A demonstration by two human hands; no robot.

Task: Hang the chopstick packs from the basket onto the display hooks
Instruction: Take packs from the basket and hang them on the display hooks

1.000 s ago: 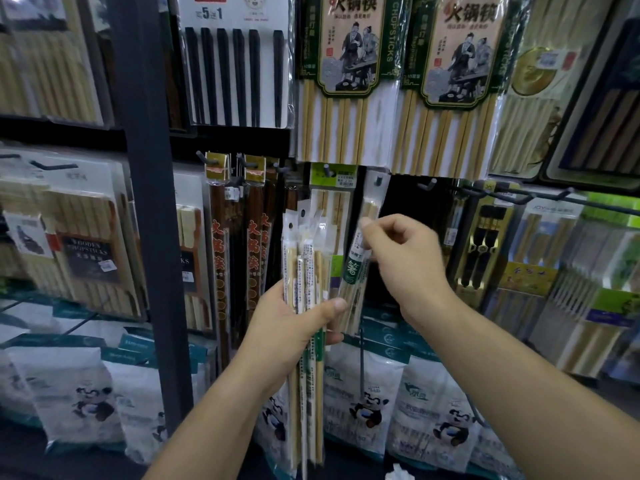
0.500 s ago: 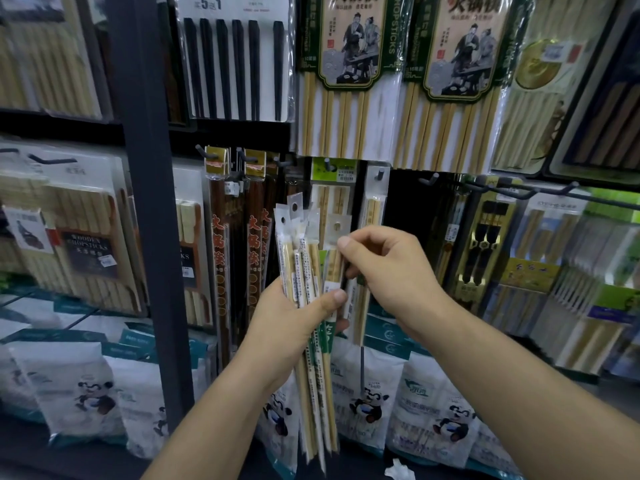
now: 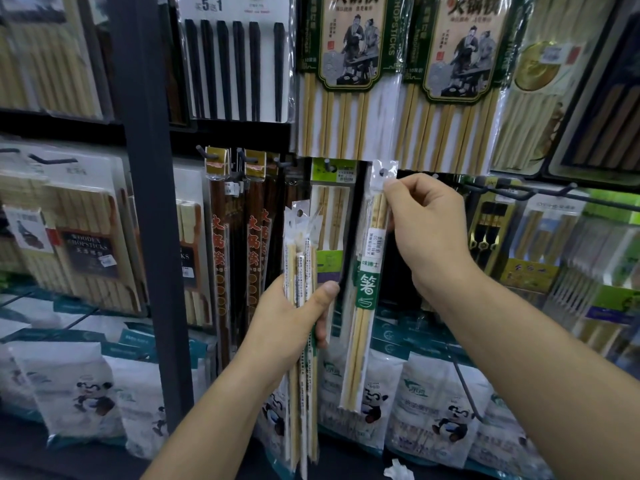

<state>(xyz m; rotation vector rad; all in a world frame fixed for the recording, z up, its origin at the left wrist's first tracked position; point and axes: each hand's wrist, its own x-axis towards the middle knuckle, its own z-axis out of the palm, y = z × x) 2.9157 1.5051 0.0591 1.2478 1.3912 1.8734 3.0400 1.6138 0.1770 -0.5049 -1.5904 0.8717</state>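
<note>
On the head camera, my right hand [image 3: 427,230] pinches a single chopstick pack [image 3: 367,299] near its top, hang hole raised before the display rack [image 3: 152,202]. My left hand [image 3: 285,327] grips a bundle of chopstick packs [image 3: 300,258] just beside it.

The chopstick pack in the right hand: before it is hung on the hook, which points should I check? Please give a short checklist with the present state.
1. Grip: the right hand pinches the green-label chopstick pack near its top: ok.
2. The hang hole is uncovered, above the grip: ok.
3. A hook through that hole: cannot tell; the hole looks dark and no hook tip shows.
4. The pack is roughly upright, beside the hung green-header pack: ok.
5. The left hand grips the bundle of packs, holes up: ok.
</note>
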